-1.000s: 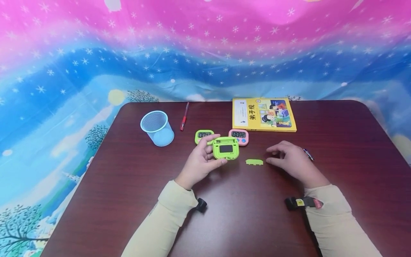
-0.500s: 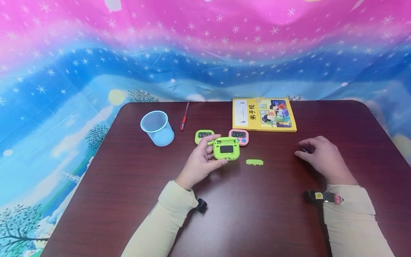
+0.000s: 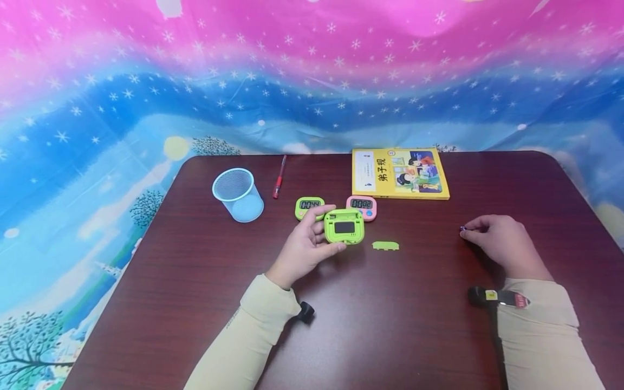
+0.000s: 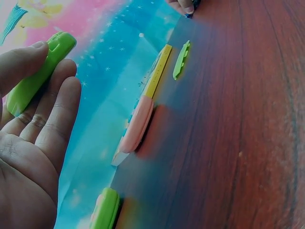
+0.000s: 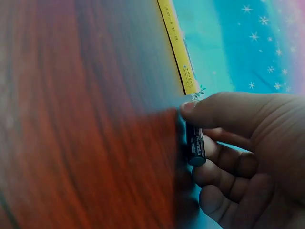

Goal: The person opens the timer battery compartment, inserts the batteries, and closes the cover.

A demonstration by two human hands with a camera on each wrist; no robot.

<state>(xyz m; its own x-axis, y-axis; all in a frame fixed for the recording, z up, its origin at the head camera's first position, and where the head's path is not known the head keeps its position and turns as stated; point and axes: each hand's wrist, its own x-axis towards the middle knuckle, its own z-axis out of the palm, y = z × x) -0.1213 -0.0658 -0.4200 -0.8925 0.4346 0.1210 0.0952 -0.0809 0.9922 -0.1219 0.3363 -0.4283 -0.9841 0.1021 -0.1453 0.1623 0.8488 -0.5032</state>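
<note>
My left hand [image 3: 304, 246] holds a green digital timer [image 3: 344, 226] by its edges, its back turned toward me and the battery bay uncovered. The left wrist view shows the same timer [image 4: 40, 74] edge-on between thumb and fingers. On the right side of the table, my right hand [image 3: 504, 244] pinches a small dark battery [image 5: 195, 145] between thumb and fingers. The green battery cover [image 3: 385, 246] lies flat on the table between the two hands. Behind the held timer stand another green timer [image 3: 309, 206] and a pink timer [image 3: 362, 207], the pink one partly hidden.
A blue mesh pen cup [image 3: 241, 197] stands at the left, with a red pen [image 3: 280, 177] lying beside it. Toward the back edge of the dark wooden table [image 3: 390, 325] lies a yellow book [image 3: 400, 173]. A patterned cloth [image 3: 292, 81] hangs behind.
My right hand has moved right, away from the battery cover, and now pinches the battery that lay on the table. The left hand keeps its hold on the green timer, nearly still.
</note>
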